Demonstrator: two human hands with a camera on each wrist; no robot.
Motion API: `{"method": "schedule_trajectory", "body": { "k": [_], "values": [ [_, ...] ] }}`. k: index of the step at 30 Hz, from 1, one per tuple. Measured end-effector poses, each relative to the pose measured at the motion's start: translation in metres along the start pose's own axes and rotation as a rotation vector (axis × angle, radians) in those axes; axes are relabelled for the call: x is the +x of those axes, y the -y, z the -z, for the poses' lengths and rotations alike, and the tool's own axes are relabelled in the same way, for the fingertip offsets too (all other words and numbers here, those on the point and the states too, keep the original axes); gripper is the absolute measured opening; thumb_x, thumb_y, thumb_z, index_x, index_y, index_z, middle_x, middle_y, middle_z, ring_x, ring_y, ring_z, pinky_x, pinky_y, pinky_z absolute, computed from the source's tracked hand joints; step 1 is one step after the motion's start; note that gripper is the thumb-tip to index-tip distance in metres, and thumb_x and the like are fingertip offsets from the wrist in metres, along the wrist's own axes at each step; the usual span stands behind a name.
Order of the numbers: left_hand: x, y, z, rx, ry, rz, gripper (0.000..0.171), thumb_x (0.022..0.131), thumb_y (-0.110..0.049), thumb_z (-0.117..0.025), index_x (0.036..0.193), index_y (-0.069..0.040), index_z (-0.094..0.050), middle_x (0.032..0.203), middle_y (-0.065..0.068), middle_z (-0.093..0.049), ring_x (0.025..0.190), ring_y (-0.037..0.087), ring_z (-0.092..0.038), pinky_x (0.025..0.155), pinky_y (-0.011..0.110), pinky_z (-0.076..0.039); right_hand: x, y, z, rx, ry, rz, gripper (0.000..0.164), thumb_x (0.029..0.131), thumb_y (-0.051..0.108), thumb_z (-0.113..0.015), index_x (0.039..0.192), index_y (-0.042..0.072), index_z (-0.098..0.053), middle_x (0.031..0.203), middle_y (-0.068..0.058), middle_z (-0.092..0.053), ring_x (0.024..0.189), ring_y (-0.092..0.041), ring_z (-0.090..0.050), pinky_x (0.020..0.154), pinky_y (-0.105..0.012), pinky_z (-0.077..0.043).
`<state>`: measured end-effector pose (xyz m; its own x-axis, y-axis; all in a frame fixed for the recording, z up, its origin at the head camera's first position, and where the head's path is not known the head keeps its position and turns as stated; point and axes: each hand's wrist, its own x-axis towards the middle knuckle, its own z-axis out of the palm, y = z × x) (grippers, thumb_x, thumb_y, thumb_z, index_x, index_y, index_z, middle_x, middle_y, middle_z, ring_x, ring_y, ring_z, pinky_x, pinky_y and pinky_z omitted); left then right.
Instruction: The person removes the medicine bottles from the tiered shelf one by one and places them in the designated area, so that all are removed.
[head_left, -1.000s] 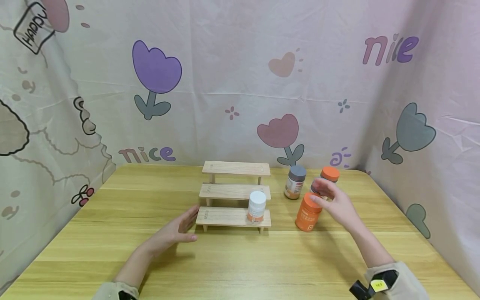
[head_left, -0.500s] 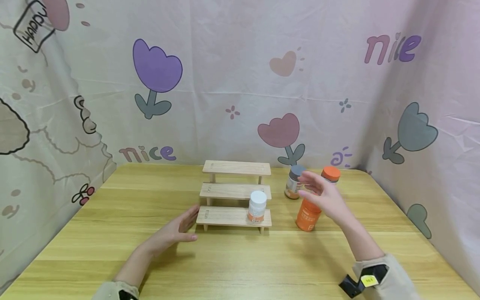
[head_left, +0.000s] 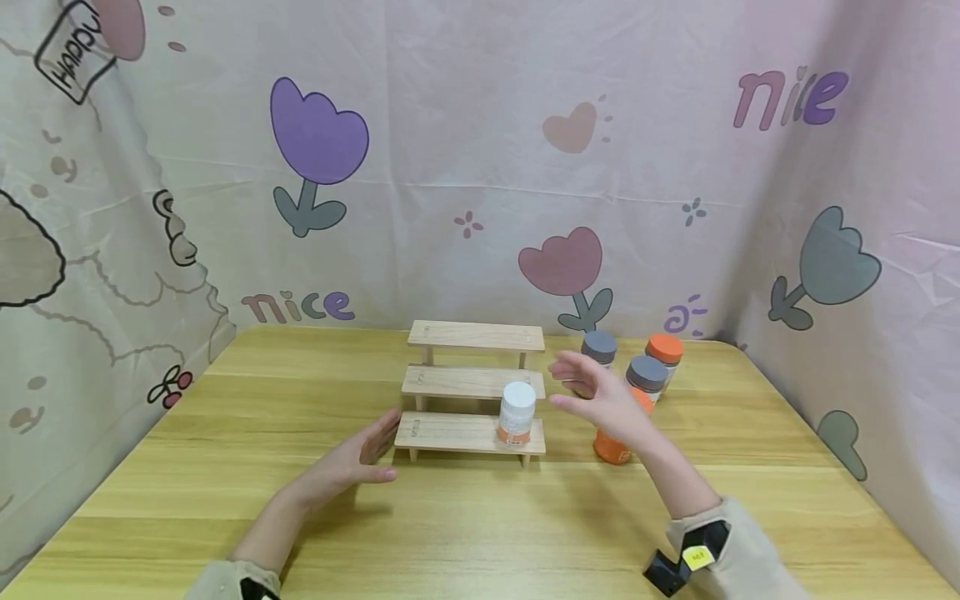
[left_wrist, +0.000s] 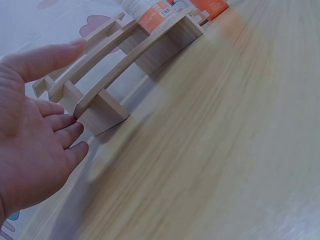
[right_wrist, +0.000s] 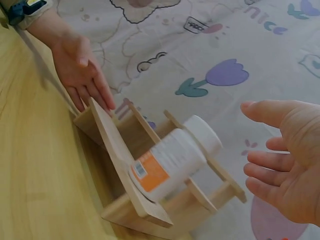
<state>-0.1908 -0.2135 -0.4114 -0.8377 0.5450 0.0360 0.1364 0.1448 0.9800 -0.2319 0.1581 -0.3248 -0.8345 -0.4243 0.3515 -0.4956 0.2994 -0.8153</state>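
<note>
A three-step wooden shelf (head_left: pixel 442 433) stands at the middle of the table. On the right end of its lowest step sits an upright white bottle (head_left: pixel 517 412) with a white cap and an orange-and-white label, turned sideways in the right wrist view (right_wrist: pixel 172 162). My left hand (head_left: pixel 347 465) lies beside the shelf's left end, fingers extended and fingertips right at the lowest step; the left wrist view has that palm (left_wrist: pixel 32 135) facing the shelf. To the right of the white bottle, my right hand (head_left: pixel 603 404) hovers with fingers loosely extended and holds nothing.
Behind and under the right hand stand an orange bottle (head_left: pixel 612 448), two grey-capped bottles (head_left: pixel 598 346) and an orange-capped bottle (head_left: pixel 664 350), partly hidden. A printed cloth (head_left: pixel 450 125) hangs behind the wood-grain table (head_left: pixel 480 533).
My right hand has moved left from over the orange bottle toward the shelf, uncovering a grey-capped bottle behind it. The left hand, shelf and white bottle stay put.
</note>
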Motion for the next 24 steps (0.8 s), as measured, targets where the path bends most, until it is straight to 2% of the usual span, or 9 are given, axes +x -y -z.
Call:
{"method": "schedule_trajectory", "body": {
  "k": [5,12,18,24],
  "values": [
    [0.000,0.000,0.000,0.006,-0.002,0.000,0.089,0.086,-0.009,-0.060,0.146,0.004,0.005,0.152,0.022,0.007,0.138,0.037,0.001,0.111,0.046,-0.005,0.004,-0.001,-0.010,0.009,0.029,0.011,0.061,0.081,0.004,-0.070,0.133,-0.008,-0.041,0.122,-0.027,-0.053,0.113,-0.035,-0.052,0.098,-0.042,-0.044],
    [0.000,0.000,0.000,0.005,-0.001,-0.002,0.089,0.086,-0.009,-0.060,0.145,0.005,0.005,0.152,0.022,0.007,0.138,0.038,0.001,0.111,0.045,-0.005,0.007,-0.006,-0.024,0.030,0.065,-0.001,0.062,0.079,0.007,-0.072,0.132,-0.007,-0.042,0.122,-0.022,-0.055,0.112,-0.033,-0.052,0.097,-0.048,-0.043],
    [0.000,0.001,0.000,0.002,0.001,0.000,0.089,0.086,-0.009,-0.059,0.145,0.004,0.005,0.152,0.021,0.007,0.138,0.038,0.001,0.111,0.046,-0.005,0.007,-0.008,-0.035,0.001,0.070,-0.038,0.063,0.079,0.011,-0.074,0.131,-0.006,-0.044,0.120,-0.017,-0.057,0.109,-0.031,-0.054,0.095,-0.045,-0.045],
    [0.000,0.000,0.000,0.003,0.002,-0.005,0.088,0.087,-0.009,-0.059,0.145,0.004,0.005,0.152,0.021,0.006,0.138,0.038,0.001,0.111,0.046,-0.005,0.009,-0.011,-0.042,-0.009,0.048,-0.044,0.062,0.079,0.011,-0.074,0.130,-0.007,-0.045,0.120,-0.019,-0.057,0.105,-0.032,-0.056,0.092,-0.043,-0.048]
  ]
}}
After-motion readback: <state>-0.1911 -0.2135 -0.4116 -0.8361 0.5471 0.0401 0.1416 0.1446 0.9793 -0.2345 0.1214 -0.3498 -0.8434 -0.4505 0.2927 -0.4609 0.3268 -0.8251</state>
